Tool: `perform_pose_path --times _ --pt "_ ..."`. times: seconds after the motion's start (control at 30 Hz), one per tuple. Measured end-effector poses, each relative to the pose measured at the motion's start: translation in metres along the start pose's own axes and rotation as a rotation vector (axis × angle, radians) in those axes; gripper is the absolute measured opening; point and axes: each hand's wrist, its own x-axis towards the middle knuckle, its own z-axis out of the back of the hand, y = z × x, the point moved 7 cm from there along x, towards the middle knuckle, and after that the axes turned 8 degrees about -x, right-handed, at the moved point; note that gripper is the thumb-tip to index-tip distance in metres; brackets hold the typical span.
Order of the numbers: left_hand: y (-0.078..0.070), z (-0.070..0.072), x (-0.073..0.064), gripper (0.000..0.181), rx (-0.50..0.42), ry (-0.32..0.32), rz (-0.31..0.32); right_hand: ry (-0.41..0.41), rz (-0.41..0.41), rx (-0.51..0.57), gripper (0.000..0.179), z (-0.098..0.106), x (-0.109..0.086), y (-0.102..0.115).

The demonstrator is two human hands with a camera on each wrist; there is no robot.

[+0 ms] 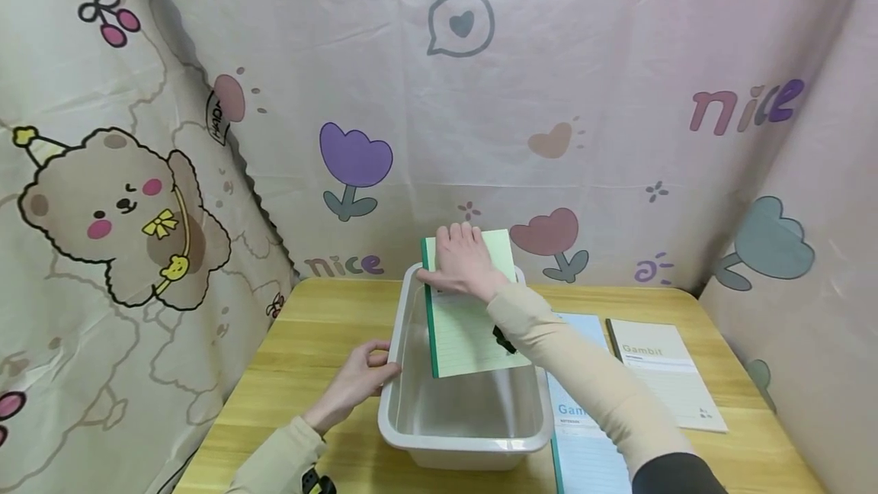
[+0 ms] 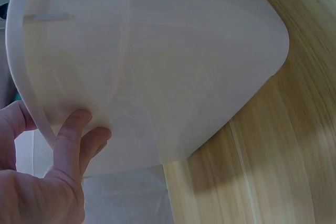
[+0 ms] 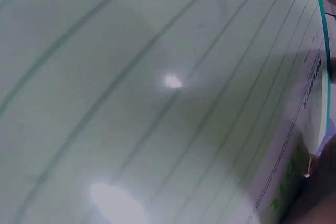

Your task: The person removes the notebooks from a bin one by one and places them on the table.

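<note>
A white plastic bin (image 1: pixel 466 444) stands on the table in the head view, and its outer wall (image 2: pixel 210 61) fills much of the left wrist view. My left hand (image 1: pixel 360 373) pinches the bin's left rim, with fingertips (image 2: pixel 79 121) against the outside wall. Over the bin's far part, my right hand (image 1: pixel 466 261) grips a pale green notebook (image 1: pixel 469 334) with a dark green spine. The thumb lies at the spine edge, while the fingers reach toward the top edge. Up close, the right wrist view shows the notebook's lined cover (image 3: pixel 157 103).
A blue notebook (image 1: pixel 586 441) lies right of the bin, partly under my right forearm. Farther right lies a white notebook (image 1: pixel 668 380) with a dark spine. The wooden table (image 1: pixel 336 311) meets a printed curtain (image 1: pixel 446 113) at its back edge.
</note>
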Motion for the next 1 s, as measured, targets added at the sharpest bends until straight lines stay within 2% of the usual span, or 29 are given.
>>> perform_pose_path --times 0.3,0.47,0.73,0.87,1.0 --pt "0.002 0.0 -0.001 0.043 -0.027 0.003 0.012 -0.016 -0.026 0.097 0.053 0.051 -0.012 -0.044" --pt "0.002 -0.001 -0.001 0.044 -0.033 0.014 0.012 0.002 -0.041 0.09 0.053 0.064 -0.032 -0.079" --pt "0.002 0.001 -0.001 0.046 -0.031 0.008 0.014 0.033 -0.085 0.077 0.051 0.049 -0.078 -0.14" --pt "0.002 0.0 0.0 0.046 -0.049 0.017 0.011 0.048 -0.092 0.074 0.053 0.03 -0.105 -0.169" --pt "0.001 -0.001 0.001 0.047 -0.048 0.022 0.012 0.069 -0.09 0.048 0.056 0.001 -0.136 -0.197"
